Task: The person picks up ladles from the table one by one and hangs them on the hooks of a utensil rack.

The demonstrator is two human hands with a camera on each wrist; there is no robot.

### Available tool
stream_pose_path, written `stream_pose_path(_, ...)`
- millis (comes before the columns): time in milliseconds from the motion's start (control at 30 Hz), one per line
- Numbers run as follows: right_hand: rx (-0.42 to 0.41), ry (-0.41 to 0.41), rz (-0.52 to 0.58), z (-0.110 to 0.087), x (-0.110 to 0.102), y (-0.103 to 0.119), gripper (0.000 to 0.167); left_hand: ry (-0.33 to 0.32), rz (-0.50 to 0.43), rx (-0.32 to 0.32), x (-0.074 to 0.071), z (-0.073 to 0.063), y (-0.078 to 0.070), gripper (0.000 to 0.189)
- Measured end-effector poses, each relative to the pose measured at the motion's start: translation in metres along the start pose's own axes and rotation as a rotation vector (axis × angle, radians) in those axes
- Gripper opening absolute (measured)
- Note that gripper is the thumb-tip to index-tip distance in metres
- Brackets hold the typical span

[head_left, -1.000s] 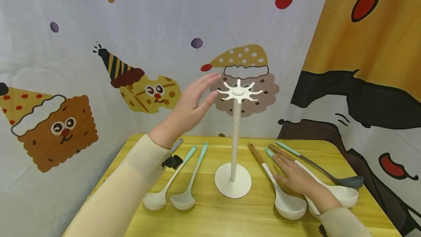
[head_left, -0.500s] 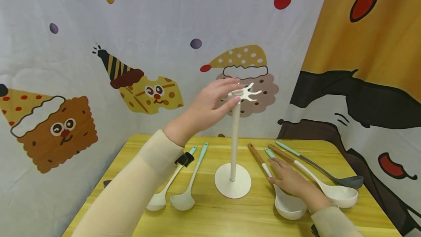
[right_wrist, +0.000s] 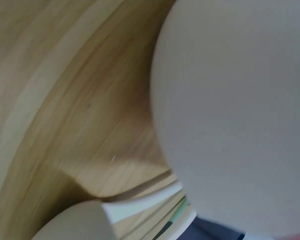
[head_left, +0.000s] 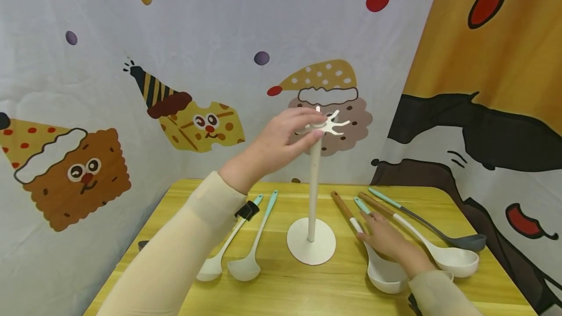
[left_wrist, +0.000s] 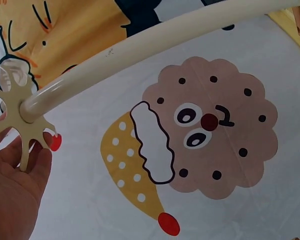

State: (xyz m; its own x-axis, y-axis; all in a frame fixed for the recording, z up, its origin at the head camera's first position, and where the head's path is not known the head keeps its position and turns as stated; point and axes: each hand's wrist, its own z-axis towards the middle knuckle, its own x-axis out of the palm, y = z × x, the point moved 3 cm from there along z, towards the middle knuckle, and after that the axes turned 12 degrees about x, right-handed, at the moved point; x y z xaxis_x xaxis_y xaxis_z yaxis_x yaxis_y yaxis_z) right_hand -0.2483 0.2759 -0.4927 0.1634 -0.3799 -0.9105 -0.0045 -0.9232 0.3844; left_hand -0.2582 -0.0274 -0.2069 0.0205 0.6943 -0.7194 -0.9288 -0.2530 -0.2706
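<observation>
Left hand [head_left: 281, 135] gripped the spoked top [head_left: 332, 125] of the white stand [head_left: 313, 184], upright on the table [head_left: 290, 291]. Right hand [head_left: 388, 238] lay over a mint-handled ladle [head_left: 361, 205]; whether it gripped could not be told. That ladle's long axis ran beneath it, right of the stand, handle slanting toward the far edge.

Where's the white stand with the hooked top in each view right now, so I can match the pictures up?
Head: the white stand is upright just right of centre, the left hand at its hooked top.
Left wrist: its pole slants from the top right to the left edge.
Right wrist: not in it.
Landmark in head and left wrist: the pink cookie print.
</observation>
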Motion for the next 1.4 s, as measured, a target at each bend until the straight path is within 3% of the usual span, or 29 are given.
stream_pose_path(300, 0.057, 0.069, 0.067, 0.008, 0.012, 0.012, 0.065, -0.002, -0.004, -0.009, -0.001, 0.001, 0.000, 0.035)
stream_pose_path(533, 0.073, -0.010, 0.020, 0.013, 0.015, 0.022, 0.053, -0.007, -0.013, -0.034, -0.002, 0.001, -0.001, 0.037)
stream_pose_path(767, 0.082, -0.044, 0.002, 0.016, 0.016, 0.022, 0.051, -0.027, -0.018, -0.013, -0.002, 0.001, -0.001, 0.035)
stream_pose_path(1167, 0.092, -0.060, 0.141, 0.007, 0.007, 0.023, 0.058, -0.018, -0.044, -0.023, -0.007, 0.003, 0.000, 0.028)
stream_pose_path(1400, 0.044, -0.147, 0.178, 0.005, -0.002, 0.021, 0.059, 0.000, -0.049, -0.053, -0.007, 0.004, -0.001, 0.028)
